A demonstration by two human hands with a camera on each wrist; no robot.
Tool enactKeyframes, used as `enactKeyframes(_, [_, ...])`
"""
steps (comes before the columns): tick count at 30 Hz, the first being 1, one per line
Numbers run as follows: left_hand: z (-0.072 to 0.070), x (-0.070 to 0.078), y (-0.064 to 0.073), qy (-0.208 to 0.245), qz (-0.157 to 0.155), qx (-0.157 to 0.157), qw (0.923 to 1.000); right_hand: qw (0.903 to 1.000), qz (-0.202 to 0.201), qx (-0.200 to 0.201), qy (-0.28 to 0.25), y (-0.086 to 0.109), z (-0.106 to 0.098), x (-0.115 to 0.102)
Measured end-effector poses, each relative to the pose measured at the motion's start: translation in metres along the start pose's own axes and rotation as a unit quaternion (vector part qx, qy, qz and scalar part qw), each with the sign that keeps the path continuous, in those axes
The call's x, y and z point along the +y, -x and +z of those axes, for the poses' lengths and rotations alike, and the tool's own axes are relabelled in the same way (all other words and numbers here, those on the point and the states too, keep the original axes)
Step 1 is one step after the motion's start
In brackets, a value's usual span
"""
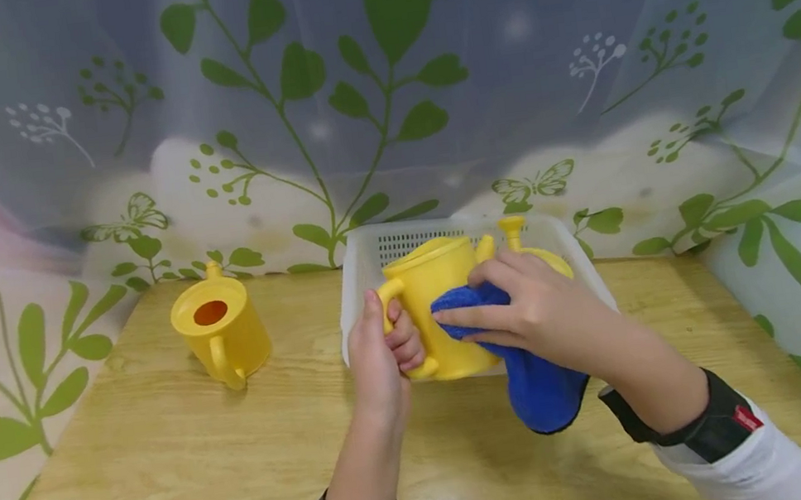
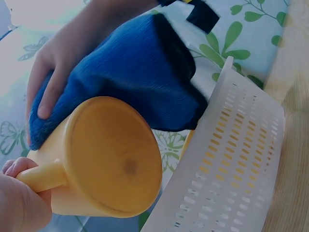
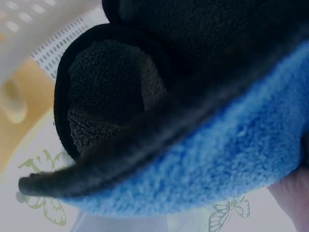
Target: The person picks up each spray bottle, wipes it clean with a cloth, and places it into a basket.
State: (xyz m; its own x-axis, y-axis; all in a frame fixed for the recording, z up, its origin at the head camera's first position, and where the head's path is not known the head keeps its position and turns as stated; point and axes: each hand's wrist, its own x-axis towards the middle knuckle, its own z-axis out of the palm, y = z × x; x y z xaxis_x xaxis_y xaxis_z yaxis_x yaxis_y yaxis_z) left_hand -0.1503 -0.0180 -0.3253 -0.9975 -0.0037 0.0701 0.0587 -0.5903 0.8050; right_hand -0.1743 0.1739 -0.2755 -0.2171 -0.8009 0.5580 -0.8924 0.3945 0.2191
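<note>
My left hand [image 1: 381, 348] grips the handle of a yellow watering can [image 1: 428, 292], lifted and tilted over the front of a white basket. In the left wrist view the can's round base [image 2: 113, 159] faces the camera. With my right hand [image 1: 550, 311] I hold a blue cloth [image 1: 547, 390] with a dark edge, pressing it to the can's side. The cloth's loose end hangs below that hand. In the right wrist view the blue plush side and a dark underside [image 3: 104, 92] fill most of the picture and hide the can.
The white perforated basket [image 1: 355, 276] stands against the patterned curtain at the back of the wooden table [image 1: 197, 483]. Inside it lies another yellow watering can [image 1: 512, 229], partly covered by my right hand. A third yellow watering can [image 1: 240, 324] stands on the table to the left.
</note>
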Motion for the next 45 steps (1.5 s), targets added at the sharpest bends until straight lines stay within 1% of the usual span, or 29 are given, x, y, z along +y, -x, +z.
enactKeyframes(5, [0.0, 0.006, -0.003, 0.007, 0.011, 0.008, 0.9999, 0.9997, -0.018, -0.016, 0.002, 0.01, -0.001, -0.009])
enactKeyframes(10, [0.0, 0.006, -0.002, 0.006, 0.003, 0.004, 1.0, 0.9997, -0.021, -0.009, -0.012, 0.018, -0.001, -0.015])
enactKeyframes(14, [0.001, 0.005, -0.002, 0.008, 0.0, 0.001, 1.0, 0.9997, -0.016, -0.002, -0.021, 0.018, 0.0, -0.008])
enactKeyframes(19, [0.001, 0.005, -0.003, 0.001, 0.004, -0.003, 1.0, 0.9996, -0.013, 0.01, -0.023, 0.011, 0.002, 0.006])
enactKeyframes(23, [0.0, 0.002, -0.003, -0.01, -0.003, -0.018, 0.9998, 0.9987, -0.007, 0.038, -0.032, 0.0, 0.003, 0.016])
enactKeyframes(26, [0.001, 0.0, -0.002, -0.01, -0.011, -0.03, 0.9994, 0.9974, 0.014, 0.065, -0.027, -0.009, 0.002, 0.023])
enactKeyframes(28, [0.002, -0.001, -0.001, -0.008, -0.013, -0.033, 0.9993, 0.9958, 0.04, 0.079, -0.023, -0.014, 0.003, 0.026])
enactKeyframes(31, [0.003, -0.002, -0.001, -0.009, -0.012, -0.03, 0.9994, 0.9921, 0.081, 0.093, -0.022, -0.017, 0.005, 0.028])
enactKeyframes(34, [0.003, -0.002, -0.001, -0.008, -0.011, -0.023, 0.9996, 0.9897, 0.1, 0.099, -0.027, -0.017, 0.009, 0.03])
enactKeyframes(38, [0.001, -0.003, -0.001, 0.005, -0.02, -0.016, 0.9996, 0.9913, 0.086, 0.095, -0.03, -0.013, 0.012, 0.03])
enactKeyframes(42, [-0.001, -0.001, -0.002, 0.032, -0.03, -0.008, 0.999, 0.9944, 0.047, 0.091, -0.029, -0.008, 0.011, 0.026])
enactKeyframes(45, [-0.002, 0.001, -0.003, 0.038, -0.027, 0.002, 0.9989, 0.9958, 0.021, 0.081, -0.035, -0.003, 0.01, 0.02])
